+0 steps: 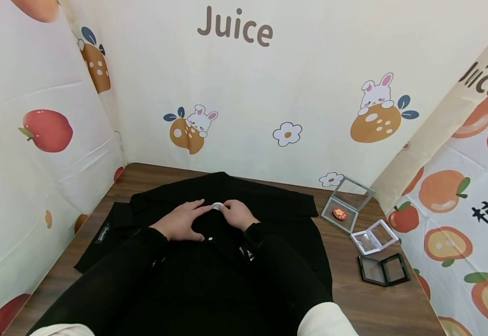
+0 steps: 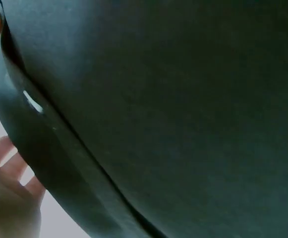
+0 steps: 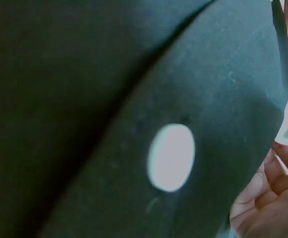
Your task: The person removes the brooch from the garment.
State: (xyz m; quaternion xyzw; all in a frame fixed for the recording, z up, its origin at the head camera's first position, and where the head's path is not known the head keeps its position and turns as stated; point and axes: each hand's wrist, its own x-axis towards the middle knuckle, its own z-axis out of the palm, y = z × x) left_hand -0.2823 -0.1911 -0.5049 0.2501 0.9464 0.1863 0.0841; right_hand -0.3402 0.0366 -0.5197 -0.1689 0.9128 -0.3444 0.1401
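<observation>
Black shirt [image 1: 298, 233]: laid over the desk [image 1: 386, 310], one white button [image 1: 210, 238] showing below the hands; we count the laying-out as done.
Round pale piece [image 1: 217, 206]: on the shirt's upper front, between the hands; we judge its placing under way, though the blurred wrist views do not let us tell whether it is fixed to the cloth.
Left hand [image 1: 180, 220]: forefinger stretched to the piece, thumb set apart.
Right hand [image 1: 238, 214]: fingers curled, seemingly pinching the piece's near edge.
Grey case [image 1: 344, 204]: open, red disc [image 1: 340, 213] inside, untouched.
White case [image 1: 375, 237], black case [image 1: 384, 273]: open, right of the shirt.
Obstructions: fingers partly covering the piece; no case blocks the hands.
Backdrop: fruit-printed curtain [image 1: 244, 88].
</observation>
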